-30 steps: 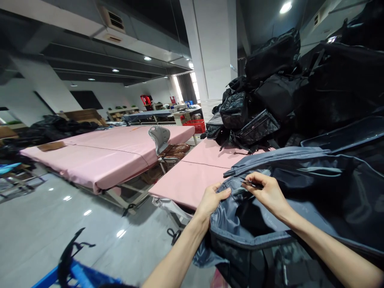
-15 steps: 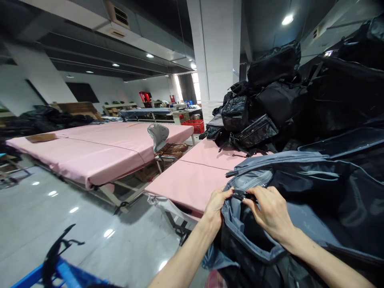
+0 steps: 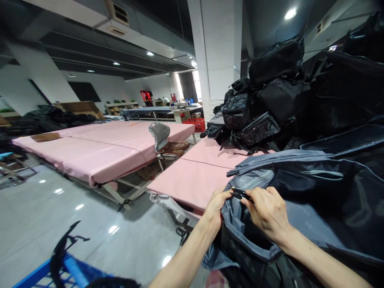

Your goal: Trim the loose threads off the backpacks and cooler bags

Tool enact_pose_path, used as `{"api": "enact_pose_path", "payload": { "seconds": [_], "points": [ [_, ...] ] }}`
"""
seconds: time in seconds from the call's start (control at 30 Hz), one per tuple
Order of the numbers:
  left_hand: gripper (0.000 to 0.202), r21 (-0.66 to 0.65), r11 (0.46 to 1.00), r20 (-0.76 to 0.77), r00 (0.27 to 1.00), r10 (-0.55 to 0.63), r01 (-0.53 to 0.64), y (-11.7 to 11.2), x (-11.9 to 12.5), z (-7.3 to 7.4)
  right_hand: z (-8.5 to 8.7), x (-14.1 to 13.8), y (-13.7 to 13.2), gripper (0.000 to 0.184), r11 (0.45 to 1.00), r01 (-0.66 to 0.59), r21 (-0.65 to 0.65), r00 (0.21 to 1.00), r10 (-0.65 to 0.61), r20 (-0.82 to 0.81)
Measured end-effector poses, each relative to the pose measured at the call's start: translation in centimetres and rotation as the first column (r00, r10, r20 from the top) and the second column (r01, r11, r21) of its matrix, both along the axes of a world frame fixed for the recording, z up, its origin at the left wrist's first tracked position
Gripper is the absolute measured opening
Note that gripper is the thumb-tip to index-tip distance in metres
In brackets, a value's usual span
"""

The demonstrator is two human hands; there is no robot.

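A large black backpack with grey lining (image 3: 306,214) lies opened out in front of me. My left hand (image 3: 216,208) is closed, its thumb and fingers pinching the grey-trimmed edge of the bag's opening. In my right hand (image 3: 268,212) is a pair of small black thread snips (image 3: 240,194), its blades pointing left toward my left fingertips at that edge. A grey zipped inner pocket (image 3: 259,180) shows just above the snips. What the blade tips touch is too small to make out.
A heap of black bags (image 3: 270,96) rises behind the backpack on a pink-covered table (image 3: 192,176). Left of it are a grey chair (image 3: 159,134) and another pink table (image 3: 111,140). A blue crate (image 3: 75,270) with black straps stands at lower left.
My view has shifted slightly. The snips show more clearly between my hands; my left hand keeps its pinch on the bag edge.
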State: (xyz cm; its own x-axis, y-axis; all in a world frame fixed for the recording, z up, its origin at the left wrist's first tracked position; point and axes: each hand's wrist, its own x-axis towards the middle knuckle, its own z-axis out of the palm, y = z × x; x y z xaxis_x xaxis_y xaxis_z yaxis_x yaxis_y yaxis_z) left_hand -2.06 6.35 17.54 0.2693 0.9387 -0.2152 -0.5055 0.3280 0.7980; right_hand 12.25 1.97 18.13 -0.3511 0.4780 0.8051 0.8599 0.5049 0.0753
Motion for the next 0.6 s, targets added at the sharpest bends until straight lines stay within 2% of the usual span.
{"api": "enact_pose_path", "payload": {
  "seconds": [0.17, 0.4, 0.5, 0.6],
  "points": [
    [0.013, -0.024, 0.999, 0.035, 0.999, 0.028, -0.027, -0.2, 0.0, 0.2, 0.0, -0.1, -0.3, 0.014, 0.999, 0.035, -0.032, 0.999, -0.036, -0.021],
    [0.017, -0.033, 0.999, 0.069, 0.998, 0.007, -0.004, -0.6, 0.0, 0.5, 0.1, -0.5, -0.7, 0.018, 0.996, 0.057, -0.073, 0.998, -0.060, -0.033],
    [0.021, -0.048, 0.999, 0.079, 0.997, 0.004, 0.000, -0.7, -0.1, 0.5, 0.4, -0.1, -0.4, 0.021, 0.983, -0.013, -0.181, 0.983, -0.021, -0.183],
    [0.021, -0.057, 0.998, 0.092, 0.996, -0.023, 0.028, -0.6, -0.1, 0.5, 0.6, 0.6, -0.3, 0.021, 0.928, -0.100, -0.359, 0.917, -0.054, -0.395]
  ]
}}
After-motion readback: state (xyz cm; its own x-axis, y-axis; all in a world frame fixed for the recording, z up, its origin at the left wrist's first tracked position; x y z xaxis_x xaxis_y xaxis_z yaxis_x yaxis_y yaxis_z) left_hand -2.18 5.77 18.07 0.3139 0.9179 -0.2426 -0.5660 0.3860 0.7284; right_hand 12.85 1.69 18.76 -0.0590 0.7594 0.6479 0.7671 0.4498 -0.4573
